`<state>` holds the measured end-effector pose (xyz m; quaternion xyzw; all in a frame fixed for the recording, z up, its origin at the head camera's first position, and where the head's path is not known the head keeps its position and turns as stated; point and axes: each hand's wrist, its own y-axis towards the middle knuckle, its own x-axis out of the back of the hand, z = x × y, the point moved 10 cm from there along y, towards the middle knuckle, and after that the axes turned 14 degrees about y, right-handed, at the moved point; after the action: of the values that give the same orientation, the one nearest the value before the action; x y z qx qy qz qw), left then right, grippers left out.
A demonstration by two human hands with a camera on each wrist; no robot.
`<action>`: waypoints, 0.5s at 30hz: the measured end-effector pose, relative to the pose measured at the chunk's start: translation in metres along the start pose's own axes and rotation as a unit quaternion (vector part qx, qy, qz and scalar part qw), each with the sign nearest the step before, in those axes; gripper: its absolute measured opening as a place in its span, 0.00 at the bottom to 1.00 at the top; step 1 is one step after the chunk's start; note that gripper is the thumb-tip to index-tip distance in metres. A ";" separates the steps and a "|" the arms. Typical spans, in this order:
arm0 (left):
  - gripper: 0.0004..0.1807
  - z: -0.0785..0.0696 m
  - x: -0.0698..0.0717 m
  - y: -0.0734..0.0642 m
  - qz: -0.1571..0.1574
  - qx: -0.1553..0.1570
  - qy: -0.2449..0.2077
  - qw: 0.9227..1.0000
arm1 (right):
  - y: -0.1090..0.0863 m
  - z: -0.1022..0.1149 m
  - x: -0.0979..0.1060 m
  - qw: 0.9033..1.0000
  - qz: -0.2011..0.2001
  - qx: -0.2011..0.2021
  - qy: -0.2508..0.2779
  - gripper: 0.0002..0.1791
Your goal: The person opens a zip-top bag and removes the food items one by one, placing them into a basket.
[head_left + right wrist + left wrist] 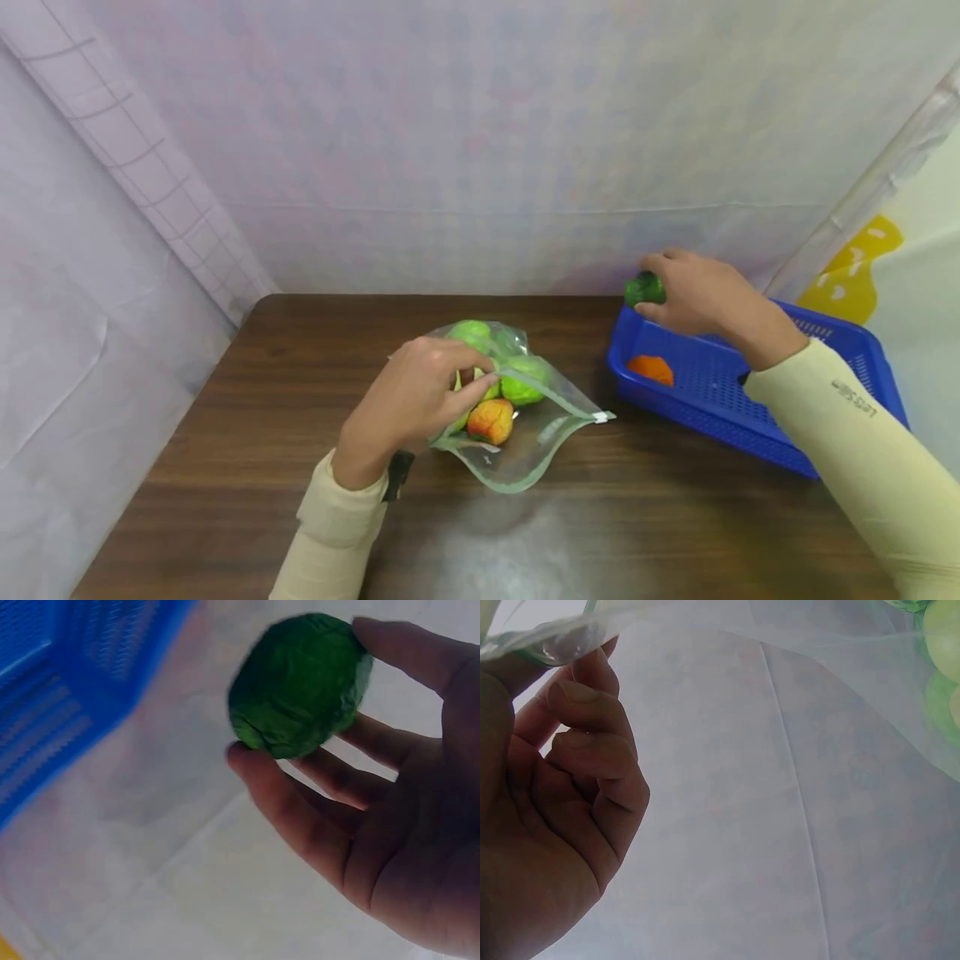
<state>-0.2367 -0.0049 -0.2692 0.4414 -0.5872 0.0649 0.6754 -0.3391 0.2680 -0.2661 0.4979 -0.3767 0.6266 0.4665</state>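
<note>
My left hand (412, 392) pinches the upper edge of a clear zip bag (517, 479) between thumb and fingertips. The bag lies on the table with its mouth spread toward me and a white slider at its right corner. Inside are several light green round pieces (522, 382) and a yellow-orange fruit (491, 421). In the left wrist view, the bag's film (832, 637) stretches from the fingers. My right hand (701, 292) holds a dark green, wrinkled, roundish toy vegetable (300, 682) by thumb and fingers, above the far left corner of the blue basket (712, 432).
An orange piece (651, 368) lies in the basket's left end, and something dark beside the right sleeve is mostly hidden. The basket stands at the right of the brown wooden table (247, 467). Pale cloth (450, 167) hangs behind the table and along its left side.
</note>
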 end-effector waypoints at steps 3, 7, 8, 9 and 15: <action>0.06 0.000 0.000 0.000 0.000 0.000 0.001 1.000 | 0.008 -0.023 -0.011 0.999 0.034 -0.019 -0.004 0.33; 0.06 -0.001 0.000 0.000 0.002 -0.004 0.001 1.000 | 0.014 -0.046 -0.027 0.997 0.076 -0.035 0.006 0.34; 0.06 -0.001 -0.001 0.001 0.003 -0.004 0.001 1.000 | 0.015 -0.050 -0.031 0.996 0.083 -0.036 0.010 0.34; 0.06 -0.002 -0.001 0.001 0.003 -0.004 0.001 1.000 | 0.016 -0.053 -0.035 0.995 0.089 -0.037 0.016 0.34; 0.05 -0.003 0.001 0.002 0.001 -0.008 -0.002 1.000 | 0.023 -0.071 -0.058 0.992 0.110 -0.051 0.043 0.34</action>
<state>-0.2353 -0.0023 -0.2672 0.4357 -0.5892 0.0604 0.6778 -0.3768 0.3163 -0.3389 0.4015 -0.4405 0.6749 0.4350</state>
